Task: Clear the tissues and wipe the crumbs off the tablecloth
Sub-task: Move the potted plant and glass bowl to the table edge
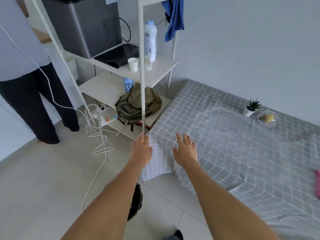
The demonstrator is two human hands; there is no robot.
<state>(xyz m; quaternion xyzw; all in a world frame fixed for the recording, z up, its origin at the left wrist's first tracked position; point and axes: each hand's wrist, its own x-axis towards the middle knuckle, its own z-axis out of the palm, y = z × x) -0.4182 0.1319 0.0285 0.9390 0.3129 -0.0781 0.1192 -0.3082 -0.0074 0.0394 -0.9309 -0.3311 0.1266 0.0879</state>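
A grey tablecloth (233, 153) with a white grid covers the table on the right, and pale crumbs (210, 123) are scattered across its middle. My left hand (141, 148) is stretched out flat at the table's near-left corner, fingers apart, holding nothing. My right hand (186, 149) hovers flat over the cloth just right of that corner, fingers spread and empty. No tissue shows in this view. A pink thing (317, 184) is cut off by the right edge, and I cannot tell what it is.
A small potted plant (251, 109) and a glass dish (266, 116) stand at the table's far side. A white shelf rack (142, 70) with a backpack (138, 104) stands left of the table. A person (34, 94) stands at left; cables (98, 135) and a dark bin (136, 201) lie on the floor.
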